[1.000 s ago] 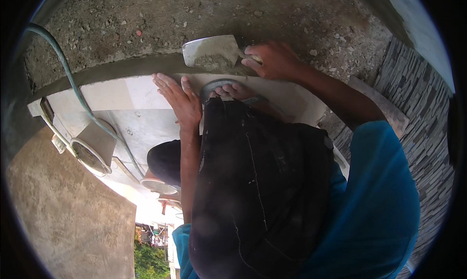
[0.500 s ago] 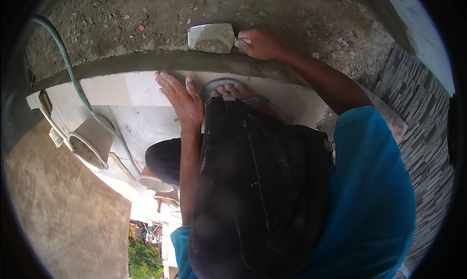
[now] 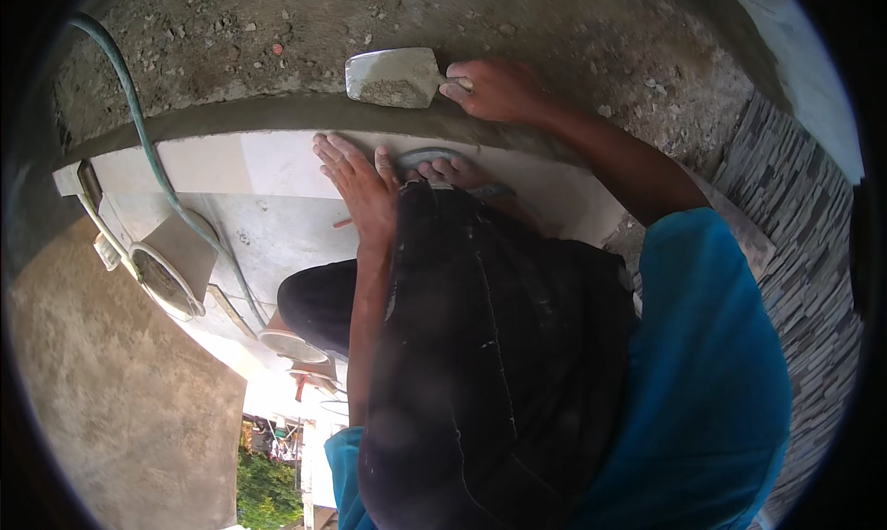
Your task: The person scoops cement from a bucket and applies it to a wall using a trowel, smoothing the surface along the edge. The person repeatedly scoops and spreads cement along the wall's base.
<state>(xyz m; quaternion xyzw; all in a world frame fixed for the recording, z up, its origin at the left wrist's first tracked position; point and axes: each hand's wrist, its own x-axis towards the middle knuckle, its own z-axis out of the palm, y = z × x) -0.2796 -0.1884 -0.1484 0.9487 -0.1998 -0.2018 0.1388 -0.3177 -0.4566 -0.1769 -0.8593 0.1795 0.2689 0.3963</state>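
My right hand (image 3: 494,88) is wrapped round the short handle of a trowel (image 3: 393,77). Wet grey mortar coats part of its broad, squarish blade, which is over the far side of a smooth mortar strip (image 3: 268,114). Nearer to me, my left hand (image 3: 358,181) rests with fingers stretched on the pale tile edging (image 3: 282,165) that runs along that strip. It holds nothing. My foot in a sandal (image 3: 443,168) is on the same edging, just right of the left hand.
Rough soil with small stones (image 3: 222,54) lies beyond the mortar strip. A green hose (image 3: 139,123) crosses the edging at the left. Buckets (image 3: 176,267) stand on the lower floor to the left. Stacked-stone cladding (image 3: 795,197) covers the wall at right.
The trowel has shifted slightly left in the picture and its blade has tilted a little. My left hand appears slightly further right along the edging, still flat. The view has turned slightly.
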